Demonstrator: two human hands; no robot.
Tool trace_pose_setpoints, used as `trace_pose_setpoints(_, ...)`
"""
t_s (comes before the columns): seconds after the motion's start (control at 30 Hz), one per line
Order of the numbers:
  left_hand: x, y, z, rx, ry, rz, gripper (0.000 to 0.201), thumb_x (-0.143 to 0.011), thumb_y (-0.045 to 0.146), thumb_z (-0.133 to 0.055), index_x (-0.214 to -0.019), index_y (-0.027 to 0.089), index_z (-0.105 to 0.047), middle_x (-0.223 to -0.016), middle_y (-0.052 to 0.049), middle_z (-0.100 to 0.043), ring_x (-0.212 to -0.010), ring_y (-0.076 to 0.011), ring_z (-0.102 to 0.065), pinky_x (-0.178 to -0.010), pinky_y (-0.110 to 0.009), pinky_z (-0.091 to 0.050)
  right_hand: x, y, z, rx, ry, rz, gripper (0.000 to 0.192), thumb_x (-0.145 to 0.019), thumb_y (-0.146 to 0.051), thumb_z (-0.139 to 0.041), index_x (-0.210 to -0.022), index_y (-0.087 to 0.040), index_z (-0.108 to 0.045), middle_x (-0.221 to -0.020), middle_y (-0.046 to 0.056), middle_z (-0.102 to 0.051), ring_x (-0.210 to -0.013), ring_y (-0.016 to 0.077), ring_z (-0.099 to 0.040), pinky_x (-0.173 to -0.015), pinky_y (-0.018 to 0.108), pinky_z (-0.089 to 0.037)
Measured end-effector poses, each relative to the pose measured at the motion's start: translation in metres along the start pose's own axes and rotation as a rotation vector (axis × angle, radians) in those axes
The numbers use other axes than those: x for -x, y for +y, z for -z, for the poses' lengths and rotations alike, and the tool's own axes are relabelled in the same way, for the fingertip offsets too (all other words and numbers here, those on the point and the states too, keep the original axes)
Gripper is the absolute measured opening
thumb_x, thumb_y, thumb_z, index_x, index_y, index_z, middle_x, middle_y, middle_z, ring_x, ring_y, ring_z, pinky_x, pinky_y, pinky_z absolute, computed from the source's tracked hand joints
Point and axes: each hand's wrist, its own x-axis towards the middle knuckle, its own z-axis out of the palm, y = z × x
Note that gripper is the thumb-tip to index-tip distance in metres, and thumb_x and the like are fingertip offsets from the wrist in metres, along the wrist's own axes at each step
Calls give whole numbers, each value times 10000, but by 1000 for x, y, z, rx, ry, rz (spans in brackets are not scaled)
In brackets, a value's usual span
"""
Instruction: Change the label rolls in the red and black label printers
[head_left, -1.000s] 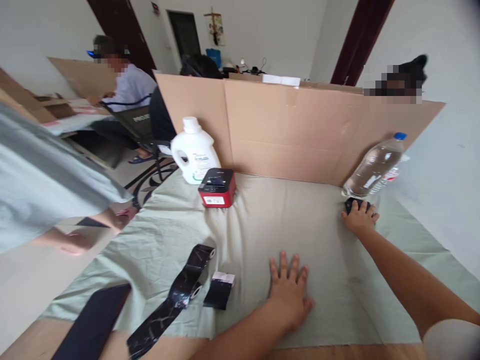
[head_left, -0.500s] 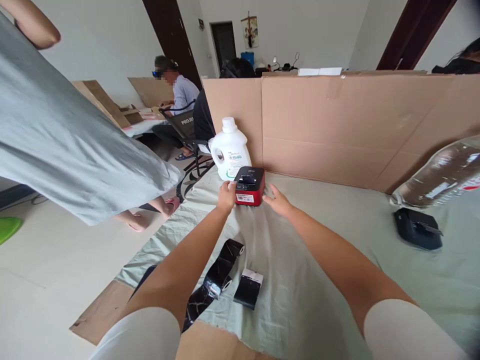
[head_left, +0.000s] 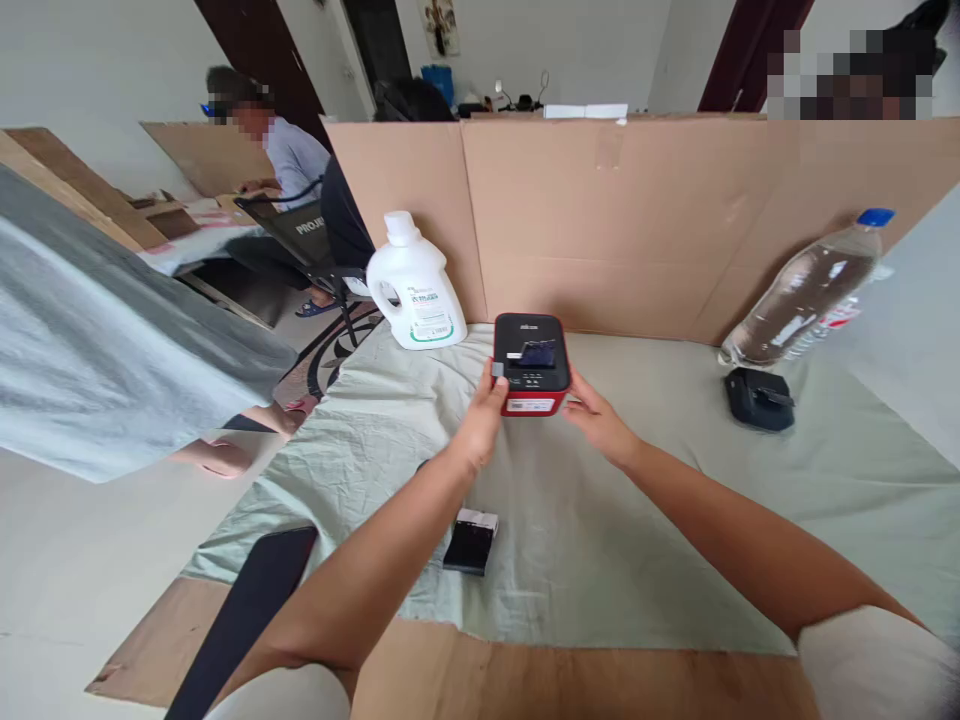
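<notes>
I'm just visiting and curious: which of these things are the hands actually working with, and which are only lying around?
In hand:
red printer, held between left hand and right hand

Lying about:
white jug
water bottle
black device
small black roll
green cloth
cardboard wall

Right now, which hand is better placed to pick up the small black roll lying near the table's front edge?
Left, probably: the left hand is nearer the small black roll, which lies by that forearm.
</notes>
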Motion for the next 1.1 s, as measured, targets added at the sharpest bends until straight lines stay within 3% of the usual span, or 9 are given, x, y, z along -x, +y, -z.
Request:
trace_pose_setpoints(0.1, 55, -1, -44, 17, -89, 98, 644, -922, 500, -493, -1498, 300, -287, -1590, 24, -261, -1476, -202, -206, -1218, -369, -166, 75, -14, 37, 30, 66, -70, 724, -844, -330, -552, -1497, -391, -245, -1557, -48, -330, -1405, 259, -366, -1126, 510, -346)
trace_pose_setpoints(0.2, 104, -9, -77, 10, -122, 213, 678, -922, 530, -475, -1517, 318, -230, -1609, 30, -196, -1493, -205, -132, -1227, -387, -119, 143, -18, 53, 63, 129, -131, 691, -863, -337, -536, -1491, -402, -257, -1574, -47, -296, -1385, 261, -395, -1118, 513, -365)
trace_pose_setpoints(0.3, 140, -19, -96, -7, -151, 314, 677, -923, 552, -456, -1519, 355, -204, -1617, 49, -155, -1498, -206, -96, -1229, -406, -121, 193, -14, 56, 95, 198, -178, 667, -883, -324, -507, -1495, -397, -251, -1576, -35, -297, -1378, 252, -407, -1114, 504, -384)
trace_pose_setpoints(0.43, 165, -30, -105, -37, -173, 344, 660, -929, 559, -434, -1518, 362, -209, -1617, 53, -149, -1498, -203, -103, -1231, -409, -135, 226, -3, 52, 125, 255, -216, 650, -895, -279, -465, -1498, -386, -247, -1575, -16, -302, -1354, 240, -439, -1090, 498, -419)
trace_pose_setpoints(0.6, 172, -35, -101, -75, -165, 327, 632, -929, 549, -441, -1500, 339, -268, -1603, 20, -221, -1489, -215, -156, -1224, -416, -176, 230, 1, 49, 163, 315, -163, 585, -902, -313, -495, -1464, -345, -340, -1501, 40, -427, -1320, 243, -467, -1051, 491, -456)
trace_pose_setpoints(0.77, 144, -33, -93, -84, -122, 245, 610, -916, 443, -473, -1483, 298, -299, -1594, -19, -247, -1480, -231, -185, -1207, -442, -200, 196, -14, 57, 187, 543, -99, 409, -956, -431, -424, -1337, -304, -503, -1401, 65, -526, -1298, 237, -480, -1087, 500, -403)
trace_pose_setpoints(0.9, 107, -33, -89, -62, -290, 104, 656, -734, 215, -543, -1382, 297, -481, -1624, 46, -124, -1494, -265, -102, -1202, -433, -193, 164, -21, 55, 172, 560, 25, 358, -971, -451, -375, -1084, -281, -669, -1413, 46, -525, -1347, 240, -439, -1133, 497, -339)
trace_pose_setpoints(1.0, 91, -38, -90, 25, -418, 134, 693, -597, 151, -507, -1272, 276, -597, -1625, 90, -74, -1493, -294, -88, -1186, -421, -239, 157, -18, 45, 250, 545, 92, 277, -922, -418, -486, -836, -243, -684, -1403, 62, -533, -1352, 279, -425, -1128, 528, -324)
trace_pose_setpoints(1.1, 89, -46, -91, 124, -431, 163, 702, -568, 142, -490, -1242, 286, -618, -1616, 127, -99, -1496, -287, -65, -1194, -416, -217, 163, -10, 38, 351, 556, 185, 102, -832, -319, -588, -853, -233, -639, -1435, 81, -491, -1375, 308, -382, -1119, 569, -310)
